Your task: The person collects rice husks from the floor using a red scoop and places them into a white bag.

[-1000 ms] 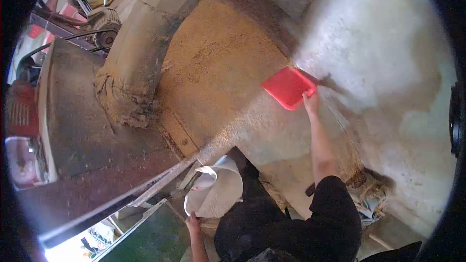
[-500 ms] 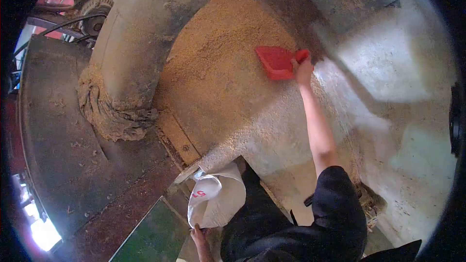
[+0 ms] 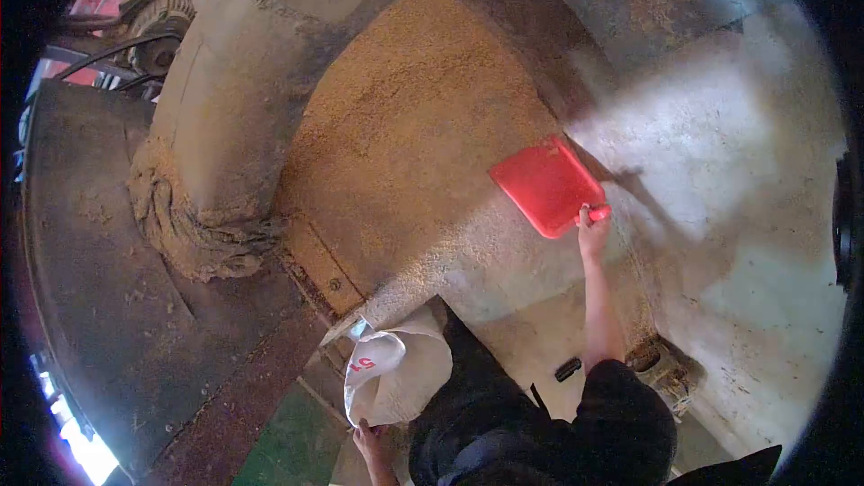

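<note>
My right hand (image 3: 591,236) is wrapped around the short handle of a red dustpan-shaped scoop (image 3: 547,184). The scoop is above the right side of a heap of tan, grain-like material (image 3: 405,108), and I see no load on its visible face. Down in front of me, my left hand (image 3: 367,441) pinches the lower edge of a white sack (image 3: 418,376) with red print. The sack's mouth gapes beside my dark clothing, and its bottom is hidden.
A thick, dusty fabric duct (image 3: 238,108) curves down at the left, its gathered end on a dark surface. A motor (image 3: 162,31) stands at the upper left. Pale walls (image 3: 720,126) slope on the right. A small black object (image 3: 568,370) lies near my right elbow.
My right hand has drawn the scoop back toward me and slightly right, turning it so its broad red face shows. My left hand stays on the sack's edge.
</note>
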The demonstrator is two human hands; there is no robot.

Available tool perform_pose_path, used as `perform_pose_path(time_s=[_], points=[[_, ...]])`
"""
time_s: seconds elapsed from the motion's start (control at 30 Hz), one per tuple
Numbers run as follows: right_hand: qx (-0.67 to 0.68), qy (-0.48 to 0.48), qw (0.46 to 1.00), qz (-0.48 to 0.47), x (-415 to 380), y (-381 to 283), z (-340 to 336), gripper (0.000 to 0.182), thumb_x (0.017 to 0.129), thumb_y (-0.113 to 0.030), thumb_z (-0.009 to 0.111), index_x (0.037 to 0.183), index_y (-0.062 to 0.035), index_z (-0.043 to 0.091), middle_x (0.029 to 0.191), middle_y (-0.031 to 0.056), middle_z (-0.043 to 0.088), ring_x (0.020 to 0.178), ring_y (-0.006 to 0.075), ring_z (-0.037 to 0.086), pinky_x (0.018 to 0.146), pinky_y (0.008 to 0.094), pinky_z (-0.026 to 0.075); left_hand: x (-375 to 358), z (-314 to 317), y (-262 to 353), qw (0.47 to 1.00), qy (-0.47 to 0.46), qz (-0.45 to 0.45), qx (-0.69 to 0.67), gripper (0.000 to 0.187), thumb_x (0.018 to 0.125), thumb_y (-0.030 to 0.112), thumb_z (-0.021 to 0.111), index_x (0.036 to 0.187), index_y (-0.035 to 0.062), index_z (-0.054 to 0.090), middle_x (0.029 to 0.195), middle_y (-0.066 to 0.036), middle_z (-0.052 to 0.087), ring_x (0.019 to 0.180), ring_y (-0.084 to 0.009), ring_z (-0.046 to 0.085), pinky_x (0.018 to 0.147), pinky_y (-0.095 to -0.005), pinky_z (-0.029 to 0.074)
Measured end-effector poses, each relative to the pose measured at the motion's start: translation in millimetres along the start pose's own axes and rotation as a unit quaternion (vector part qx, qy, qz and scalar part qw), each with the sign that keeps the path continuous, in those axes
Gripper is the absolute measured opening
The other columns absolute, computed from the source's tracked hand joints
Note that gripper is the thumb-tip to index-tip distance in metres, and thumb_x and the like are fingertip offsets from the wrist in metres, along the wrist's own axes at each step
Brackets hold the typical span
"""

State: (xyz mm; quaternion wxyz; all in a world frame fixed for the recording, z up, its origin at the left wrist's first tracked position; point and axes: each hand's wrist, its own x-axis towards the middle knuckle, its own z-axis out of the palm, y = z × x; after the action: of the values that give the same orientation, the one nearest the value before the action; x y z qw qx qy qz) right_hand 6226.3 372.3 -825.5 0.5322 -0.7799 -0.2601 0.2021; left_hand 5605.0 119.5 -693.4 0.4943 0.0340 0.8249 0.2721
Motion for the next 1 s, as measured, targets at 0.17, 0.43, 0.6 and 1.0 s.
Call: perform_pose_path(time_s=[0.17, 0.43, 0.6, 1.0], points=[[-0.030, 0.025, 0.999, -0.015, 9, 24, -13, 0.019, 0.088, -0.017, 0.060, 0.094, -0.0029, 0.048, 0.084, 0.0047, 0.057, 0.071, 0.0113, 0.056, 0.057, 0.0284, 0.051, -1, 11, 17, 1.000, 0.010, -0.016, 0.003, 0.036, 0.088, 0.034, 0.051, 0.106, 0.0029, 0.055, 0.083, -0.006, 0.059, 0.068, -0.0149, 0.056, 0.059, -0.0306, 0.048], [-0.128, -0.002, 0.992, -0.025, 91, -7, 84, 0.026, 0.086, -0.019, 0.061, 0.100, -0.0008, 0.049, 0.080, 0.0112, 0.063, 0.073, 0.0215, 0.063, 0.060, 0.0350, 0.049, -3, 22, 24, 0.999, 0.041, 0.018, -0.018, 0.032, 0.091, 0.029, 0.049, 0.090, -0.0021, 0.056, 0.068, -0.005, 0.058, 0.055, -0.0151, 0.053, 0.049, -0.0287, 0.041], [-0.182, 0.110, 0.971, -0.113, 108, -48, 140, 0.032, 0.079, -0.013, 0.063, 0.104, -0.0006, 0.047, 0.082, 0.0196, 0.063, 0.081, 0.0408, 0.060, 0.070, 0.0422, 0.048, 0, 16, 6, 0.996, 0.085, 0.022, -0.002, 0.038, 0.091, 0.031, 0.049, 0.101, -0.0050, 0.052, 0.087, -0.012, 0.058, 0.070, -0.0200, 0.058, 0.059, -0.0325, 0.050], [-0.097, -0.014, 0.970, -0.221, 129, -62, 175, 0.028, 0.084, -0.010, 0.058, 0.110, -0.0018, 0.053, 0.107, 0.0182, 0.061, 0.106, 0.0265, 0.055, 0.089, 0.0347, 0.042, -8, 13, 6, 0.994, 0.101, -0.018, -0.048, 0.041, 0.081, 0.033, 0.062, 0.105, -0.0007, 0.055, 0.096, -0.011, 0.056, 0.071, -0.0195, 0.056, 0.057, -0.0347, 0.049]])
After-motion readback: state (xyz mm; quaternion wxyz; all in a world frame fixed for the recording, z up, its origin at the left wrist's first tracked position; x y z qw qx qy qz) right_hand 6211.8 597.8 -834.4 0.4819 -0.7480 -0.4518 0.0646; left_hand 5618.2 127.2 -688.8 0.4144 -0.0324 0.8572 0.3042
